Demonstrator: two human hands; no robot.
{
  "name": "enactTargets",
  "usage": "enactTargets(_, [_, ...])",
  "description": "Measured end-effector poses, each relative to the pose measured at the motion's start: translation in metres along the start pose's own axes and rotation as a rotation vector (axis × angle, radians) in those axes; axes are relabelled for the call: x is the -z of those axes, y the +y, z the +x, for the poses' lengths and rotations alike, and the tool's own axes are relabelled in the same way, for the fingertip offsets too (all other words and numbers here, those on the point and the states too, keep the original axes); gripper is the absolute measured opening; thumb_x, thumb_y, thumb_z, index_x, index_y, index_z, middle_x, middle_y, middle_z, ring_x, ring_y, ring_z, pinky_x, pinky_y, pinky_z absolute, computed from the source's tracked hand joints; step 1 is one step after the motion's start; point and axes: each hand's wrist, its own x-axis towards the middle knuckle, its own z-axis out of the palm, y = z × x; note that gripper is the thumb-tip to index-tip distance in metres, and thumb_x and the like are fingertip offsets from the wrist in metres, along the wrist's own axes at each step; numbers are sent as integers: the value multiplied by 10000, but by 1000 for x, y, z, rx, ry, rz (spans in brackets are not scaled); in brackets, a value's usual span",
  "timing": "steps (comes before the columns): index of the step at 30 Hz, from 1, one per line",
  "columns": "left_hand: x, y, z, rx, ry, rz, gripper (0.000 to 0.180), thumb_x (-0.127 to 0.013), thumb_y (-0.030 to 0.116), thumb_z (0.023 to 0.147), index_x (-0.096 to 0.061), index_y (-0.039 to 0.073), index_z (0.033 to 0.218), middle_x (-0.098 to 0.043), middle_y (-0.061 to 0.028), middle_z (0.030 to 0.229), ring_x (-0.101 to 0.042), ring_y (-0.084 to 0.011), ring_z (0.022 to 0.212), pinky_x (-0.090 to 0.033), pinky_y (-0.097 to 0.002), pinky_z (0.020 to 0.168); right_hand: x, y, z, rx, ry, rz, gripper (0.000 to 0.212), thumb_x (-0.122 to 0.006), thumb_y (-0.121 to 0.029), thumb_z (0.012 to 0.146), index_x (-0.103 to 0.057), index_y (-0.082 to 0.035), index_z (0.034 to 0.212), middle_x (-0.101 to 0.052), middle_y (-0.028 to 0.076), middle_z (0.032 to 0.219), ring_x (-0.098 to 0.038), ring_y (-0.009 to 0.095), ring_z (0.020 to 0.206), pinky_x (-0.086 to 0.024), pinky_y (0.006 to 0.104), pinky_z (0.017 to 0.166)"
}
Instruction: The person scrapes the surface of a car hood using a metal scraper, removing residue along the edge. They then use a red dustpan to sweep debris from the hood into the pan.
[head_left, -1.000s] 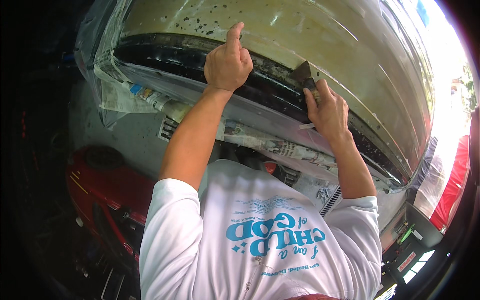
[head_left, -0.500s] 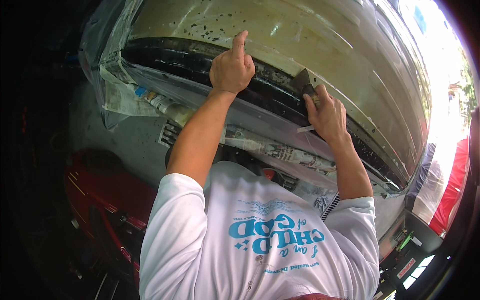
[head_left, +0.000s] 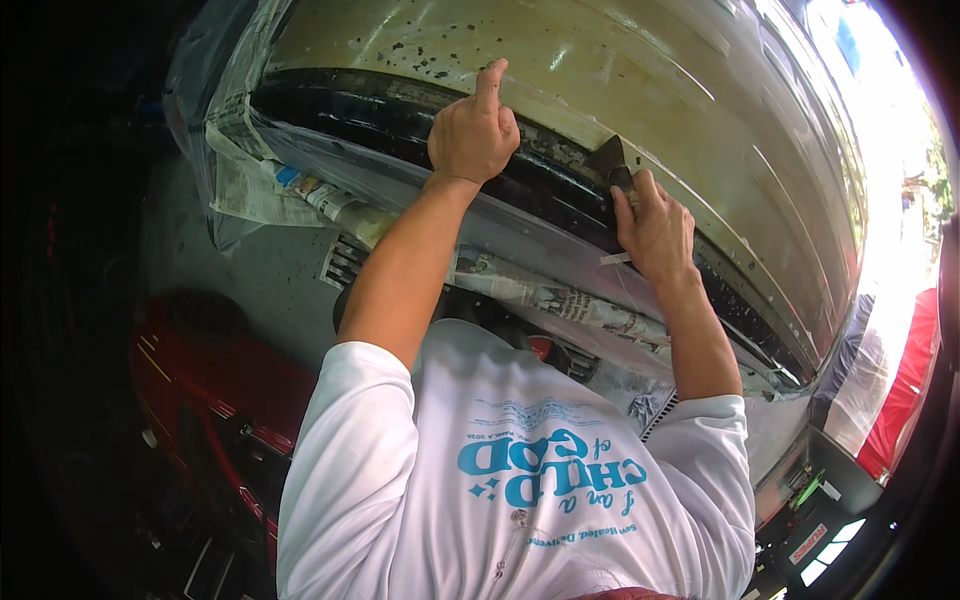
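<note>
The right hand (head_left: 657,230) wraps round a scraper (head_left: 610,160), hiding much of its handle; the left hand (head_left: 472,138) curls, one finger extended, any hold hidden.

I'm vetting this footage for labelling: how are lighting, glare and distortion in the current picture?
Head view: washed-out glare at the upper right; deep shadow on the left, dimming the red vehicle; bright streaks reflected on the tan panel; fisheye distortion, the black strip looking bowed, perhaps partly its own shape; right hand and scraper readable.
</note>
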Motion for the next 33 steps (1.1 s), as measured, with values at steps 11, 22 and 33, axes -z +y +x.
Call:
enactTargets(11, [6, 8, 5, 75, -60, -4, 590, -597, 79, 871, -485, 100, 1449, -701, -158, 749, -688, -404, 677, -554, -530, 651, 9, 4, -2, 69, -102, 24, 288, -642, -307, 1027, -520, -54, 1086, -723, 205, 914, -696, 474, 836, -538, 570, 729])
enactTargets(22, [3, 5, 2, 97, -72, 22, 593, -587, 84, 883, -483, 125, 1466, -710, -130, 771, -695, -392, 688, -562, -530, 674, 10, 4, 5, 83, -59, -1, 262, -658, -307, 1013, -559, -71, 1068, -724, 169, 947, -707, 439, 857, -543, 548, 725])
enactTargets(33, [0, -2, -2, -87, 100, -9, 568, -660, 80, 835, -709, 237, 1378, -652, -67, 696, -645, -293, 635, -564, -438, 637, 3, -19, 3, 136, 83, 49, 211, -691, -276, 986, -626, -101, 1085, -712, 120, 963, -714, 398, 849, -548, 515, 724])
